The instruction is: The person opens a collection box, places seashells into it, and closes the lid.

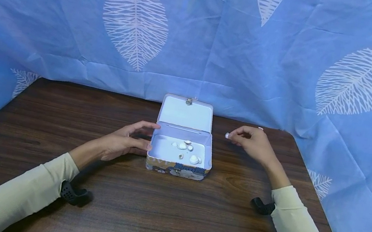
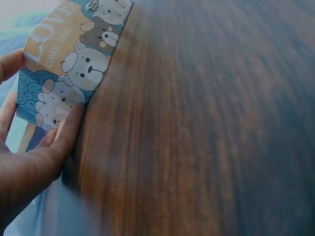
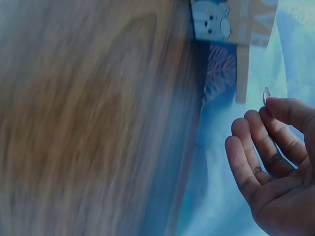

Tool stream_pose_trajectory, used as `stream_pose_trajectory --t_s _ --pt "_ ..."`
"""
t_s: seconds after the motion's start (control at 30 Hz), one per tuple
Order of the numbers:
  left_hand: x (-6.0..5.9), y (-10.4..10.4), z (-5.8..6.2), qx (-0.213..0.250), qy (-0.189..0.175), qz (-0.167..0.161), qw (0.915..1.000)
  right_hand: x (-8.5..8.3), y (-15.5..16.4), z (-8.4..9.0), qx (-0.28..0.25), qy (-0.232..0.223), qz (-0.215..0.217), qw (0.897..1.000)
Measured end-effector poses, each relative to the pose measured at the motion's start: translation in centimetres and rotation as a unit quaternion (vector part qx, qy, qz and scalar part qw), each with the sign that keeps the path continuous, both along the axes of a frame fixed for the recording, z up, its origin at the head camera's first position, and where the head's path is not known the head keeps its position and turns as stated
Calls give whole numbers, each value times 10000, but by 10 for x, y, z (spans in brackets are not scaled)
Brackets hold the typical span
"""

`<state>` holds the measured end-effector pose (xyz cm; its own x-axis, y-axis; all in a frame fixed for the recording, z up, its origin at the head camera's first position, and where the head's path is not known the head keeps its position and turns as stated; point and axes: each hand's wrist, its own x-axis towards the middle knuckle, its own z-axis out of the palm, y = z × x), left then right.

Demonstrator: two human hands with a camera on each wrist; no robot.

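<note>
Shells [image 1: 186,147] lie loose on the pale floor of the small tin box [image 1: 176,169], whose hinged lid [image 1: 186,113] stands open and upright at the far side; going left to right, the left hand [image 1: 127,143] comes first, its fingers straight and laid against the box's left wall, thumb near the front corner, bracing the box without curling round it; the left wrist view shows the same fingers [image 2: 66,135] flat on the printed bear pattern of the box [image 2: 74,64], which rests on the dark wooden table [image 1: 58,118]; the box sits between the two hands, touching the left one and apart from the right; further right, the right hand [image 1: 254,142] hovers above the table beside the open lid, thumb and forefinger pinched together on one small pale shell [image 1: 227,135]; from that pinch the box's open compartment lies to the left and slightly nearer the person, its long axis running left to right across the table; the right wrist view shows the pinched shell [image 3: 266,95] edge-on at the fingertips, but is blurred, and only a corner of the box [image 3: 231,22] is caught; how many shells lie inside is hard to count; blue leaf-print cloth [image 1: 293,60] hangs behind.
</note>
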<state>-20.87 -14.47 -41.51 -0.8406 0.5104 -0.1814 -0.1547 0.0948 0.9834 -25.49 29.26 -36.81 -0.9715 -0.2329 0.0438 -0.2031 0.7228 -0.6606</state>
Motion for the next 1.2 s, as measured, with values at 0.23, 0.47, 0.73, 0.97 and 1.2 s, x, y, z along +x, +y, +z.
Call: stream_pose_trajectory --t_s 0.23,0.47,0.73,0.97,1.2 --pt "1 0 -3 43 18 -17 10000 6 -16 3 -291 83 140 9994" --pt "1 1 -2 63 -4 -19 10000 13 -28 12 -360 185 142 9991" --pt "1 0 -1 53 -2 -7 10000 18 -47 22 -446 218 237 9985" --pt "1 -1 0 44 -38 8 10000 24 -66 26 -606 240 400 9971" --pt "1 -1 -1 4 15 -22 10000 28 -82 23 -817 243 643 9943"
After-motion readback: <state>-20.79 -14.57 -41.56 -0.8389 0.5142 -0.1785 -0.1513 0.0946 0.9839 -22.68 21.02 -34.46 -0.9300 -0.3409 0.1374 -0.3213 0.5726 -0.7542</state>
